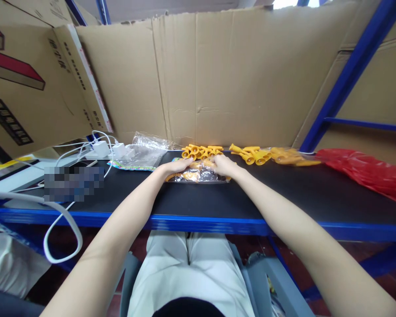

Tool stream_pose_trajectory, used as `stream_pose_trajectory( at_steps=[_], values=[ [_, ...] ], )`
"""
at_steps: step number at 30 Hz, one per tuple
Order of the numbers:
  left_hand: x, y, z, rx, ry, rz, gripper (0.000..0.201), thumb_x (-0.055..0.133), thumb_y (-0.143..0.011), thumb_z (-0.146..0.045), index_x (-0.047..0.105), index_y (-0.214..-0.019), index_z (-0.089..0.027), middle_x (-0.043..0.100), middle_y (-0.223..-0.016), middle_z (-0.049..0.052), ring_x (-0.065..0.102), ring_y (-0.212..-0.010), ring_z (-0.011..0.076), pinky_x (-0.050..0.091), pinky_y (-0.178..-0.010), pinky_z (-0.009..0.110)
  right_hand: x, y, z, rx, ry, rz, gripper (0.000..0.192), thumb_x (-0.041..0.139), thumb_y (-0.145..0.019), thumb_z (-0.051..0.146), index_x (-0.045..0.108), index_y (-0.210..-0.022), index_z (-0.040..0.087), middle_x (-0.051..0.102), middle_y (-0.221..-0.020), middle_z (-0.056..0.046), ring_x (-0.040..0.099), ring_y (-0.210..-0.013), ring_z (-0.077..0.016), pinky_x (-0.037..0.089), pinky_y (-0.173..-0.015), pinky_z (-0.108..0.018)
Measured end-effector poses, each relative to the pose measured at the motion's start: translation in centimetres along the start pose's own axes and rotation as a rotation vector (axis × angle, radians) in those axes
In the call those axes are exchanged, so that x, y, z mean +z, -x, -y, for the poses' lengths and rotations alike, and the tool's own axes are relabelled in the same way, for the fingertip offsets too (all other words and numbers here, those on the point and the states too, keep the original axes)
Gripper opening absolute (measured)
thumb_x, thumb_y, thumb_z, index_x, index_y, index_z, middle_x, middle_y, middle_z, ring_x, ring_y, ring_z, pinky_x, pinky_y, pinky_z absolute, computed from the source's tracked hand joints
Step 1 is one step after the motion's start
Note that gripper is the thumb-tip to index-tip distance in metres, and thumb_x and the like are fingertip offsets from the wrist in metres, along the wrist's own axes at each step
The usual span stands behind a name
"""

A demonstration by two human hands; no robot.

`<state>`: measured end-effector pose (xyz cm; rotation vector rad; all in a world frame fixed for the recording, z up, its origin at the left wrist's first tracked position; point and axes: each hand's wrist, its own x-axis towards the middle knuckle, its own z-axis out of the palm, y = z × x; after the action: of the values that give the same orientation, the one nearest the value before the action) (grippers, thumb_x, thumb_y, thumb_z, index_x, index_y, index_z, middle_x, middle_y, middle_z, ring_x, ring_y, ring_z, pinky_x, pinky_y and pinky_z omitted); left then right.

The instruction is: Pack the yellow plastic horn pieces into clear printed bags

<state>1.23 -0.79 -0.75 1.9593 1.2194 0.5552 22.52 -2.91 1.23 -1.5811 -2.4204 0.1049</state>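
Note:
A clear plastic bag (198,177) with yellow plastic pieces inside lies on the black tabletop in front of me. My left hand (180,165) is at the bag's left side, its fingers closed on the film. On the right, my right hand (225,166) has curled fingers gripping the bag's upper right part. Just behind both hands is a pile of loose yellow horn-shaped pieces (203,152) with flared hollow ends. More yellow horn-shaped pieces (254,155) lie to the right of my right hand. The fingertips are partly hidden by the bag and its glare.
At the left are a clear bag with a patterned edge (135,165), white chargers (100,149) with cables, and a blurred-out object (74,182). Farther right lie bagged yellow pieces (288,156) and a red plastic bag (363,169). Cardboard (244,79) walls the back; a blue post (346,70) slants at right.

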Motion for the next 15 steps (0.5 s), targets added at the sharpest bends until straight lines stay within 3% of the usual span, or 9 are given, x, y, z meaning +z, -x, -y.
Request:
stream_pose_trajectory(
  at_steps=[4,11,15],
  values=[
    [-0.23,-0.28,0.37,-0.014,0.034,0.027,0.061,0.028,-0.084,-0.060,0.053,-0.126,-0.022,0.051,-0.133,0.002,0.044,-0.124,0.0220,0.032,-0.105,0.031,0.55,-0.07,0.57,0.031,0.095,-0.084,0.027,0.049,-0.083,0.030,0.062,-0.101,0.015,0.064,-0.100,-0.016,0.060,-0.096,-0.0295,0.045,-0.074,-0.032],
    [-0.58,-0.87,0.95,-0.006,0.024,0.069,0.063,0.029,-0.085,-0.057,0.051,-0.127,-0.016,0.053,-0.130,0.006,0.048,-0.119,0.0238,0.035,-0.102,0.032,0.65,-0.24,0.77,0.015,0.088,-0.048,0.025,0.046,-0.084,0.022,0.062,-0.100,0.011,0.064,-0.101,-0.017,0.061,-0.096,-0.0283,0.045,-0.077,-0.032],
    [-0.24,-0.57,0.47,0.004,0.002,0.040,0.062,0.026,-0.086,-0.056,0.052,-0.126,-0.017,0.053,-0.131,0.005,0.045,-0.123,0.0233,0.032,-0.104,0.032,0.82,-0.38,0.38,-0.157,-0.003,0.006,0.034,0.048,-0.077,0.006,0.060,-0.108,0.011,0.064,-0.107,-0.015,0.059,-0.100,-0.0244,0.043,-0.084,-0.028]
  ],
)
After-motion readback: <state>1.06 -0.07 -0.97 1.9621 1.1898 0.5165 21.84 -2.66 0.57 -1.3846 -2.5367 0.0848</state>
